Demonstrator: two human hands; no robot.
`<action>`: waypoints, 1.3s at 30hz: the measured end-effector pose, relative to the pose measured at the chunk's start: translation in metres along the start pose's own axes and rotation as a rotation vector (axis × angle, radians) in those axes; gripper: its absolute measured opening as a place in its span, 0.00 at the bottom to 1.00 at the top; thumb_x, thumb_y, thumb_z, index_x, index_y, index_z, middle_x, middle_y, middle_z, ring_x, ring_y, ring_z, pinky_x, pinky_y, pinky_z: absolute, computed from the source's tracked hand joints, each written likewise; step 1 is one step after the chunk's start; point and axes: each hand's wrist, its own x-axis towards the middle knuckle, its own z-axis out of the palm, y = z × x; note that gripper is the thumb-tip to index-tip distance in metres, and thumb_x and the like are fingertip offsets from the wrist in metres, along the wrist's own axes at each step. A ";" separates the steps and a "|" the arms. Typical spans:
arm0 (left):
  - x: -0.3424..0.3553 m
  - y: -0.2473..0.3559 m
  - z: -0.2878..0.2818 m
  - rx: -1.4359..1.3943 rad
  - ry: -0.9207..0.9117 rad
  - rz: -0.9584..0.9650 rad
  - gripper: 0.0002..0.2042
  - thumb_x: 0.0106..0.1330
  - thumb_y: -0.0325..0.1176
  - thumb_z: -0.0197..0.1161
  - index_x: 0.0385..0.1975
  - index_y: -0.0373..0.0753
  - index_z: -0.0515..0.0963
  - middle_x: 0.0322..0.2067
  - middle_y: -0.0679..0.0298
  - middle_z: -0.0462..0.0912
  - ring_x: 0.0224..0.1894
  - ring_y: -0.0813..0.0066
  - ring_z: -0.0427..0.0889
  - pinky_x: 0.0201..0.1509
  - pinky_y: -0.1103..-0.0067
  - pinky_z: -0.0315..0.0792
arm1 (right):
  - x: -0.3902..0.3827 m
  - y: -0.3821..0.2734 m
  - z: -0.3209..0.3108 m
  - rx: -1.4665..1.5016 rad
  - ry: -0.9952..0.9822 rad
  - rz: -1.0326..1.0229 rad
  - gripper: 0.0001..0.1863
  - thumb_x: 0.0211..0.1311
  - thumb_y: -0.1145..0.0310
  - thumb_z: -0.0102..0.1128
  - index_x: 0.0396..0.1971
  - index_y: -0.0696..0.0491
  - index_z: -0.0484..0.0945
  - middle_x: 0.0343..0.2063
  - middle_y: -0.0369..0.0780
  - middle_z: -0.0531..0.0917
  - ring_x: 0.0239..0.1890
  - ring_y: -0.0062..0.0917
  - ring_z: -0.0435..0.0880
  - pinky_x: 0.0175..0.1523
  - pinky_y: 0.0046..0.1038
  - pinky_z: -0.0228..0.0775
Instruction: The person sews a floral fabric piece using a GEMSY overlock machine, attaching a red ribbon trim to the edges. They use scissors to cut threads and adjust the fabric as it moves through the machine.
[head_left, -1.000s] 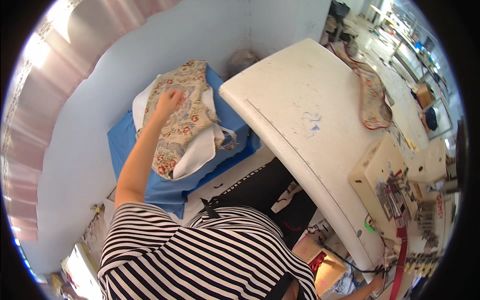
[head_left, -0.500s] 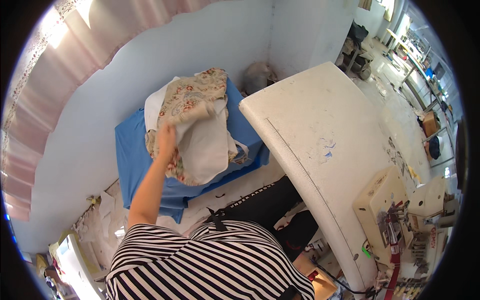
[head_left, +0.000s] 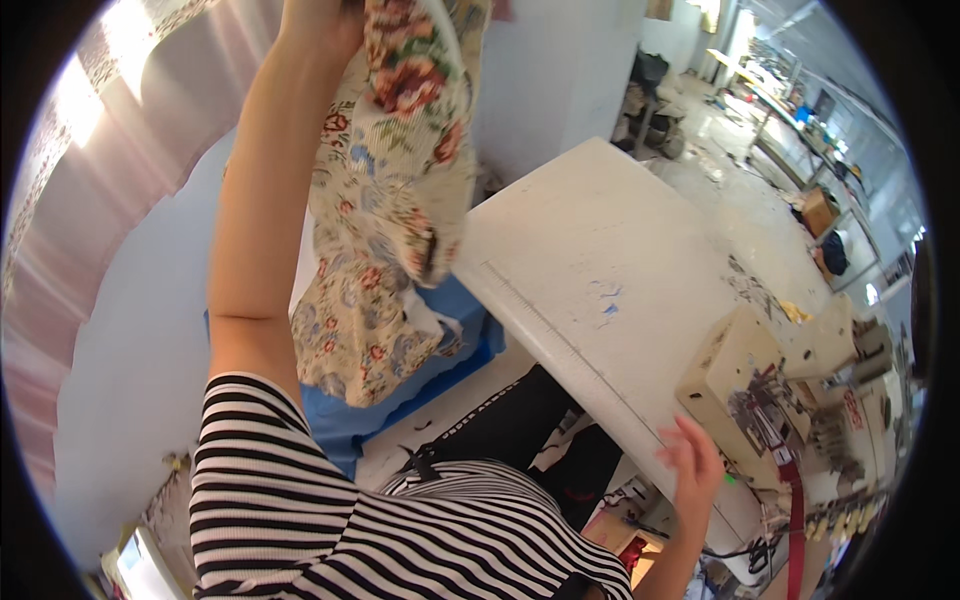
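Raised high at the top of the picture, my left hand [head_left: 325,28] is closed on a floral fabric piece [head_left: 415,150], which hangs down in cream with red, blue and green flowers. Its fingertips are partly hidden by the cloth and the picture's edge. Below lies more floral fabric [head_left: 355,345] on a surface draped in blue cloth [head_left: 370,430]; the hanging piece hides part of it. Over the near edge of the white table [head_left: 570,260], my right hand [head_left: 692,462] is open, its fingers apart and holding nothing.
A cream sewing machine [head_left: 745,370] stands on the table's right side, with a red strap [head_left: 796,530] hanging near it. A pink curtain [head_left: 110,200] runs along the left wall. Dark bundles [head_left: 648,105] and a cardboard box [head_left: 820,212] are farther back.
My left hand has lifted the floral fabric piece up and away from the pile. My right hand has come into view beside the table edge. The view has shifted slightly.
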 end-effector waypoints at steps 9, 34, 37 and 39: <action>-0.010 0.059 0.108 -0.033 -0.213 0.102 0.16 0.68 0.43 0.47 0.37 0.35 0.74 0.29 0.59 0.81 0.28 0.70 0.81 0.35 0.74 0.79 | 0.160 -0.209 0.054 -0.383 -0.130 -1.026 0.48 0.41 0.51 0.70 0.61 0.54 0.58 0.57 0.44 0.67 0.58 0.31 0.66 0.59 0.34 0.61; 0.034 -0.153 0.090 -0.148 -0.252 -0.369 0.21 0.70 0.42 0.37 0.53 0.32 0.63 0.54 0.54 0.68 0.54 0.59 0.68 0.55 0.61 0.64 | 0.093 -0.044 0.039 -0.951 0.235 -0.296 0.30 0.48 0.78 0.46 0.57 0.49 0.67 0.19 0.49 0.79 0.20 0.35 0.79 0.26 0.35 0.69; 0.013 -0.156 0.149 -0.271 -0.437 -0.382 0.21 0.70 0.42 0.38 0.54 0.32 0.62 0.55 0.57 0.67 0.55 0.62 0.68 0.55 0.65 0.62 | 0.082 0.015 0.072 -1.104 -0.120 -0.085 0.24 0.56 0.67 0.47 0.54 0.55 0.68 0.17 0.49 0.79 0.23 0.38 0.80 0.27 0.36 0.69; 0.005 -0.157 0.168 -0.441 -0.508 -0.358 0.21 0.69 0.41 0.40 0.54 0.32 0.63 0.56 0.56 0.67 0.57 0.61 0.66 0.60 0.65 0.58 | 0.073 0.012 0.075 -0.985 -0.201 -0.009 0.25 0.59 0.56 0.48 0.52 0.57 0.70 0.20 0.47 0.80 0.24 0.39 0.80 0.31 0.36 0.70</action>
